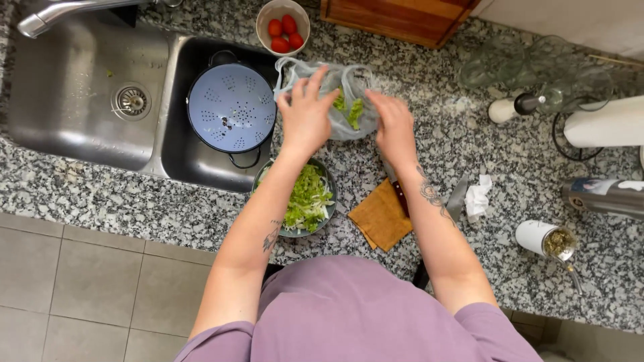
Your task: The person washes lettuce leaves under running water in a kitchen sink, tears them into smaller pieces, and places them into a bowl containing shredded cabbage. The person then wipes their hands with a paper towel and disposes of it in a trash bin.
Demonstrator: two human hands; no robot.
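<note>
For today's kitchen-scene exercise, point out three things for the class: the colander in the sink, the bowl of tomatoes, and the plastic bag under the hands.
colander (231, 107), head view, middle of its perforated base.
bowl of tomatoes (265, 15), head view, white rim, left side.
plastic bag (349, 127), head view, lower clear wall between the hands.

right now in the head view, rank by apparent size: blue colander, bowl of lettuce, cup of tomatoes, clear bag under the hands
1. blue colander
2. clear bag and bowl of lettuce: look alike, both partly covered by arms, so unranked
3. cup of tomatoes
</note>
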